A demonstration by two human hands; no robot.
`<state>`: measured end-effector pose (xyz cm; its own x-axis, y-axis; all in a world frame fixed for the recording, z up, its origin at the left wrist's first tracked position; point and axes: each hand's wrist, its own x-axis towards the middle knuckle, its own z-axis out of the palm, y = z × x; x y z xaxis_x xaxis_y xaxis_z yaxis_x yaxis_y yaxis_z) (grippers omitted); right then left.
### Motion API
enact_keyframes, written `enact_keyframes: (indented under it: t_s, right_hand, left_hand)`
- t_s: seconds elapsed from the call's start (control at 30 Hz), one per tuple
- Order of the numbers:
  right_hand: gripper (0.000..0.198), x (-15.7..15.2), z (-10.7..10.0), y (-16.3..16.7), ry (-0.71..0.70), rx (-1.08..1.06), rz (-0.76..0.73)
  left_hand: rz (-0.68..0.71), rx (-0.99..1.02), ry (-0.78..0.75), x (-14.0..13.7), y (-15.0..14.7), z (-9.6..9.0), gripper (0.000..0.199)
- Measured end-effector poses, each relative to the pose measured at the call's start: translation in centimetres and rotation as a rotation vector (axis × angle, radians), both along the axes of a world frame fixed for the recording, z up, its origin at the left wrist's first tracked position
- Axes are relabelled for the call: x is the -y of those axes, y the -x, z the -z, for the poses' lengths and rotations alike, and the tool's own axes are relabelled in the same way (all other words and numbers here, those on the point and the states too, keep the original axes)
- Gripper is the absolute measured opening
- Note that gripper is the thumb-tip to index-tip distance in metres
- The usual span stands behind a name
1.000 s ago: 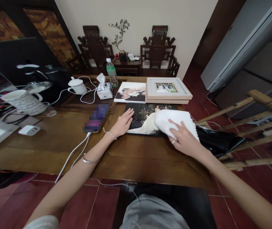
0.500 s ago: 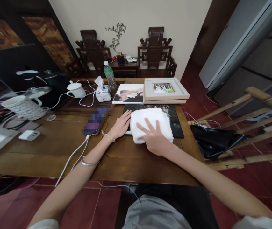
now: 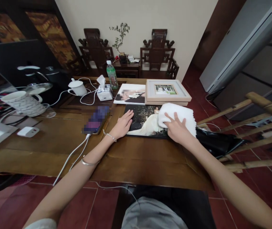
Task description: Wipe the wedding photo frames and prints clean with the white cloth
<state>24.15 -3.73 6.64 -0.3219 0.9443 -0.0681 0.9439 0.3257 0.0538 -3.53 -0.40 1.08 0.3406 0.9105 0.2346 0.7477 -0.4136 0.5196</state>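
Note:
A folded white towel (image 3: 186, 113) lies over the right end of a dark photo panel (image 3: 139, 116), which shows a figure in a long white dress. My right hand (image 3: 177, 128) holds the towel down from above, fingers spread across it and the thumb side at its near left edge. The towel hides the panel's right part and reaches past the table's right edge. My left hand (image 3: 124, 123) rests flat at the panel's left edge, fingers stretched out and holding nothing. A bracelet circles that wrist.
Behind the panel lie a white-edged photo print (image 3: 131, 95) and stacked light-wood frames (image 3: 168, 92). Left of my hand is a phone (image 3: 96, 121) on a white cable. A tissue box (image 3: 104, 92), green bottle (image 3: 112, 76), lidded cup (image 3: 77, 87) and patterned mug (image 3: 25, 103) stand farther off.
My right hand has slid the towel rightward across the photo panel, uncovering the white dress. My left hand has stayed at the panel's left edge.

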Motion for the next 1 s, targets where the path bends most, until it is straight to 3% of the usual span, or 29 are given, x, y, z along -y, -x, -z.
enact_keyframes:
  t_s: [0.13, 0.3, 0.47, 0.6, 0.7, 0.8, 0.9, 1.0]
  right_hand:
    - [0.049, -1.5, 0.0, 5.8, -0.001, -0.002, -0.049]
    - [0.046, -0.3, 0.5, 11.4, 0.022, -0.024, -0.300]
    - [0.042, 2.6, 0.8, 10.7, -0.025, -0.111, -0.609]
    - [0.043, 4.1, 0.1, 7.2, 0.081, -0.114, -0.720]
    - [0.048, 4.8, -0.5, 4.5, 0.122, -0.127, -0.651]
    - [0.052, 4.1, -0.6, 2.3, 0.083, -0.166, -0.486]
    - [0.052, 1.8, -0.6, 1.7, 0.041, -0.192, -0.293]
    - [0.053, -1.6, -1.1, 3.1, 0.036, -0.246, -0.161]
  left_hand:
    - [-0.011, 0.062, 0.035, 0.0, 0.0, 0.1, 0.049]
    - [-0.045, 0.353, -0.002, 0.1, 0.2, -0.3, 0.060]
    - [-0.064, 0.382, -0.115, 0.2, 0.3, -0.6, 0.064]
    - [-0.048, 0.268, -0.127, 0.2, 0.2, -0.3, 0.067]
    - [-0.022, 0.177, -0.088, 0.3, 0.0, -0.2, 0.065]
    - [-0.011, 0.097, -0.062, 0.2, -0.2, 0.0, 0.058]
    - [0.002, 0.033, -0.080, 0.0, -0.2, 0.2, 0.050]
    - [0.007, 0.018, -0.097, -0.2, -0.1, 0.5, 0.047]
